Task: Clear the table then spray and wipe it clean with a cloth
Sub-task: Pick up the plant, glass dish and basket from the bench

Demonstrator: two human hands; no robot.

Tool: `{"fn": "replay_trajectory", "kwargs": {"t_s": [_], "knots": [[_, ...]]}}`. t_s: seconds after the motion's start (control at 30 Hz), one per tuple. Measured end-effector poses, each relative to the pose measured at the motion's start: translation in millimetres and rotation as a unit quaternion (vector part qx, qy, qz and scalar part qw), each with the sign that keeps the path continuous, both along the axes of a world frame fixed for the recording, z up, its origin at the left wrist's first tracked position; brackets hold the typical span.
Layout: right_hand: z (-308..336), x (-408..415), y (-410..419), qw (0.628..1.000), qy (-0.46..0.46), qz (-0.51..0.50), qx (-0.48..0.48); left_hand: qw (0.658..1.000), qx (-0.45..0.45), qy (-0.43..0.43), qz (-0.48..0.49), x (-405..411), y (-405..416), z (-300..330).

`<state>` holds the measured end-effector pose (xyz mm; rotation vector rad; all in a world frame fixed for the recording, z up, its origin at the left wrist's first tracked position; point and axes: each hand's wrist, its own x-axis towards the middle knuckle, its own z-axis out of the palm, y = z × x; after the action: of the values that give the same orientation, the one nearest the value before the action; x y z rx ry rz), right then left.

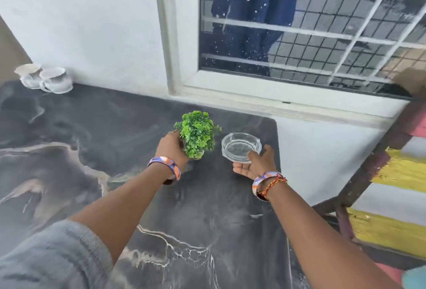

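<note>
clearly the clearing step is under way, with both arms stretched to the far right corner of the dark marbled table (115, 150), where two small things stand just beside each other below the window (299, 24). the small artificial green plant (197, 133) is grasped by the left hand (170, 148), whose fingers are curled round the pot hidden under the foliage; the grip is taken low, probably so that the leaves are not crushed and the pot can be lifted upright. whether the pot is already raised off the surface cannot be told. the clear glass ashtray (241, 147) is touched at its near rim by the right hand (252, 164), which is turned palm up and mostly spread, thumb to the right of the dish and fingertips at or under its edge; it looks placed for scooping the ashtray up, though a full grasp is not yet seen. two white cups (49, 79) are left at the far left against the wall, so more is judged to remain before spraying and wiping. no spray bottle or cloth is identified in view.
</note>
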<state>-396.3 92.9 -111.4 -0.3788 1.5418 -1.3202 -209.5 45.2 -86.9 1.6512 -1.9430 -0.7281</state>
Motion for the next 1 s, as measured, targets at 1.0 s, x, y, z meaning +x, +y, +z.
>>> {"fn": "replay_trajectory", "kwargs": {"t_s": [1.0], "knots": [[-13.9, -9.7, -81.3, 0.953, 0.298, 0.007, 0.051, 0.988, -0.003, -0.030, -0.154, -45.5, -147.1, -15.4]]}}
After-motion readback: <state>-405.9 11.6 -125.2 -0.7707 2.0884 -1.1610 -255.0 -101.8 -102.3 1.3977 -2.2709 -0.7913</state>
